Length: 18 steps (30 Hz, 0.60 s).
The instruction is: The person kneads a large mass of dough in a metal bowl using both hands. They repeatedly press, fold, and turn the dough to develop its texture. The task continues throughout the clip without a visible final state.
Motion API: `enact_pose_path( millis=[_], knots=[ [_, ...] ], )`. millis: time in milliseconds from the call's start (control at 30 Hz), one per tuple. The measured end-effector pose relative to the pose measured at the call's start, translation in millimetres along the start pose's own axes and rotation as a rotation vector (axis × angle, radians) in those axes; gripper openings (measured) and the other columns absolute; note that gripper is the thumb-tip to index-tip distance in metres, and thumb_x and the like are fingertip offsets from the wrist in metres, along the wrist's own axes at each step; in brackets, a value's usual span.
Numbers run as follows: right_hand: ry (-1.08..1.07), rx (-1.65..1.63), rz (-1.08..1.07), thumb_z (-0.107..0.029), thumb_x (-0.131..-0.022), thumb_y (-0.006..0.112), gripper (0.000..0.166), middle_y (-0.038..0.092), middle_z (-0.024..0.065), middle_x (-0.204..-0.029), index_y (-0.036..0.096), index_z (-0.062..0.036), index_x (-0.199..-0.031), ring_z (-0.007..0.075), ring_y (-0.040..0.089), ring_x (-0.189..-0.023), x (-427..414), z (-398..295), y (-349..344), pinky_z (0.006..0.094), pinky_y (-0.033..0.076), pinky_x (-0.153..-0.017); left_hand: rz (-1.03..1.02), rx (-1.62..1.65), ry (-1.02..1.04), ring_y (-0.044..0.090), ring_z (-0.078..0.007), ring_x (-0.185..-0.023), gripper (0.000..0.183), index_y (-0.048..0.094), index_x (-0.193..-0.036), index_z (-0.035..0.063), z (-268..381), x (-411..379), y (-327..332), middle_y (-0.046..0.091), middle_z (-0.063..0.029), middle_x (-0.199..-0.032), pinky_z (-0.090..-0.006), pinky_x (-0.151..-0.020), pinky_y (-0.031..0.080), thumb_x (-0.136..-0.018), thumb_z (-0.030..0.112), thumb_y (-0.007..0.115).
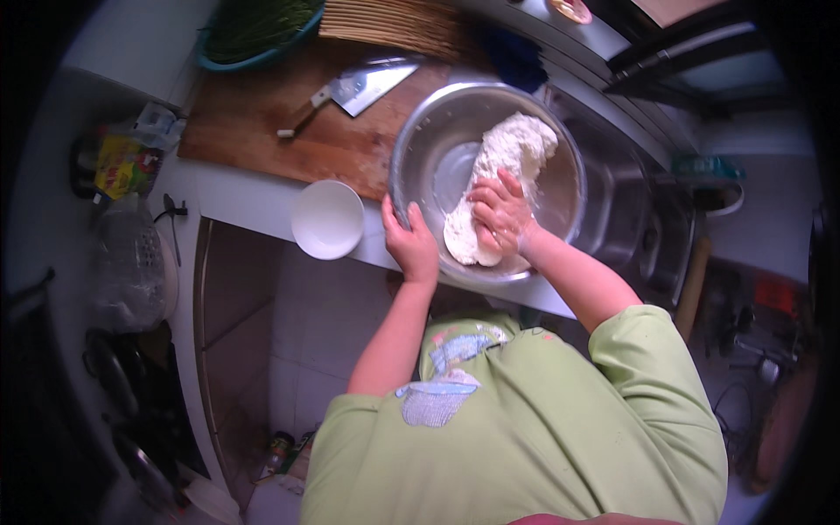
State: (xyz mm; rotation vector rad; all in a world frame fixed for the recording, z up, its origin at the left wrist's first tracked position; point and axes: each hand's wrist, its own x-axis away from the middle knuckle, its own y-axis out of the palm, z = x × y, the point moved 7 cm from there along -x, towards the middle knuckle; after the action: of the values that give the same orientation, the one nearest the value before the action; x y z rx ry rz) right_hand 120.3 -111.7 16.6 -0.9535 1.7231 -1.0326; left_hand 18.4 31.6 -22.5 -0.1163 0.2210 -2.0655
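Observation:
A wide stainless steel bowl [425,147] sits in front of me, partly over the cutting board and near the sink. Inside it, toward the right, lies a long, rough lump of white dough [515,146]. My left hand [412,246] grips the bowl's near-left rim, with the thumb at the inner side. On the lower part of the dough rests my right hand [502,213], its fingers curled into it. Bits of dough cling to the right hand and wrist. The right palm and the dough beneath it are hidden.
A cleaver [375,85] lies on the wooden cutting board [239,121]. Left of the steel bowl, a white bowl [327,220] stands at the counter edge. Behind are a blue basin of greens [256,29] and a slatted mat [387,23]. At right is a sink [607,203].

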Motion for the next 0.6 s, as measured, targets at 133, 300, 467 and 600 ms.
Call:
enact_pose_path(
  millis=[133, 300, 467, 600],
  knots=[
    [-0.019, -0.056, 0.012, -0.019, -0.062, 0.063, 0.024, 0.061, 0.0046, -0.103, 0.060, -0.0111, -0.084, 0.0243, 0.052, -0.114, -27, 7, 20, 0.0478, 0.022, -0.112, -0.026, 0.013, -0.055, 0.059, -0.0337, -0.110, 0.045, 0.041, -0.132, -0.0069, 4, 7, -4, 0.058, -0.0257, -0.119, -0.0385, -0.092, 0.047, -0.092, 0.009, 0.056],
    [0.002, -0.067, 0.026, -0.020, -0.071, 0.063, 0.019, 0.062, 0.0052, -0.101, 0.060, -0.0106, -0.087, 0.0228, 0.054, -0.109, -48, 12, 20, 0.0458, 0.026, -0.108, -0.055, -0.028, -0.019, 0.059, -0.0346, -0.110, 0.043, 0.041, -0.132, -0.0060, 8, -1, 0, 0.057, -0.0255, -0.120, -0.0384, -0.093, 0.046, -0.093, 0.007, 0.054],
    [0.096, -0.131, 0.009, -0.024, -0.076, 0.062, 0.015, 0.065, 0.0047, -0.096, 0.060, -0.0116, -0.085, 0.0227, 0.056, -0.108, -43, 12, 20, 0.0448, 0.028, -0.108, -0.037, -0.131, -0.082, 0.058, -0.0380, -0.105, 0.044, 0.037, -0.130, -0.0062, 8, 7, -2, 0.055, -0.0276, -0.117, -0.0413, -0.091, 0.044, -0.094, 0.011, 0.054],
    [0.393, -0.316, 0.370, -0.002, -0.072, 0.063, 0.025, 0.061, 0.0092, -0.122, 0.064, -0.0085, -0.096, 0.0284, 0.053, -0.119, -3, 3, -39, 0.0459, 0.035, -0.105, -0.041, -0.082, -0.162, 0.053, -0.0336, -0.108, 0.047, 0.033, -0.130, -0.0066, -11, 38, -17, 0.052, -0.0261, -0.117, -0.0405, -0.095, 0.041, -0.094, 0.016, 0.054]
  ],
)
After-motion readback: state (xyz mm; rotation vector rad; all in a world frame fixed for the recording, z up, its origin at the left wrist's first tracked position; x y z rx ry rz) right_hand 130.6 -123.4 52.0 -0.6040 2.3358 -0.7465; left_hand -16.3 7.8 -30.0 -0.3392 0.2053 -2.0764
